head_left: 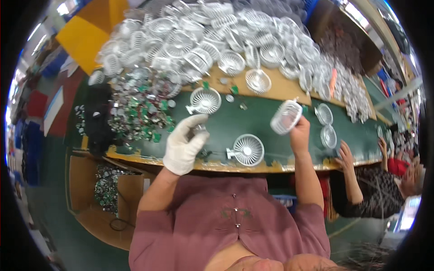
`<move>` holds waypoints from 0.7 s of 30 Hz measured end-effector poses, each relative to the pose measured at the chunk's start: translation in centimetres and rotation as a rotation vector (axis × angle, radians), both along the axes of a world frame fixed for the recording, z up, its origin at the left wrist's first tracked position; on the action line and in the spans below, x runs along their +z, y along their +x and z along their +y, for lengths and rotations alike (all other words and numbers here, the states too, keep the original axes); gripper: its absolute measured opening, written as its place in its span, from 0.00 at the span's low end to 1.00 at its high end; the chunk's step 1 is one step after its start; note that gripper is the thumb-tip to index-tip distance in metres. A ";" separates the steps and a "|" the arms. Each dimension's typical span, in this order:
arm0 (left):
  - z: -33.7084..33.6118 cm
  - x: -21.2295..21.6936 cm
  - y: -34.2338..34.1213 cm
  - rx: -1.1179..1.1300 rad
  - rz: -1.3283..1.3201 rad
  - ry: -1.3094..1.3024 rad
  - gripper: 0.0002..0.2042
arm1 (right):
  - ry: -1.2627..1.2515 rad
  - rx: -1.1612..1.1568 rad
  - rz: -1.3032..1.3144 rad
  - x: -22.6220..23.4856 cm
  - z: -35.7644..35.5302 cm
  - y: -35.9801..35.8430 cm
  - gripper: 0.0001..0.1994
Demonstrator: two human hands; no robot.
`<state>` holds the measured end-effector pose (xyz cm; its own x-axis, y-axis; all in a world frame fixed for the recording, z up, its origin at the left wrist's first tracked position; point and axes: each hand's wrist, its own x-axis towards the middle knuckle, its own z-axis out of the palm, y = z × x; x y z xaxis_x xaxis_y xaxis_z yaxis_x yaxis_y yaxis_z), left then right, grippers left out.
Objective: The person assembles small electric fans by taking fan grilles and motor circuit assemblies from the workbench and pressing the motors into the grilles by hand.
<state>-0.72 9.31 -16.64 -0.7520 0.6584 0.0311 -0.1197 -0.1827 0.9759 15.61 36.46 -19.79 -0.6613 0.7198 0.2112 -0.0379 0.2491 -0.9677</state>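
My left hand [182, 148], in a white glove, is raised over the near edge of the green table. Its fingers are closed around a small grey piece [199, 129], mostly hidden, whose kind I cannot make out. My bare right hand [300, 135] grips a white plastic fan housing [281, 121] with a slatted grille, tilted and held above the table. Between my hands, a round fan housing [249, 150] lies flat near the front edge. Another fan housing [205, 100] rests just beyond my left hand.
A large heap of white fan housings [181, 43] covers the far side. At the left lies a pile of green circuit boards and small round parts [140, 104]. A cardboard box [83, 189] stands below. A co-worker's hand [346, 156] is at the right, near two grilles [328, 136].
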 end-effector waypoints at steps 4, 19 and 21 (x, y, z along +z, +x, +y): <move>0.4 0.1 0.2 -0.024 0.228 -0.162 0.18 | 0.953 0.352 -0.118 3.2 -1.7 -1.1 0.14; 1.8 0.1 2.6 -0.291 0.296 -0.504 0.20 | 1.064 0.588 -0.260 1.5 -4.3 -0.6 0.07; 2.2 0.1 2.8 -0.301 0.255 -0.529 0.22 | 1.056 0.559 -0.259 1.3 -5.0 0.0 0.11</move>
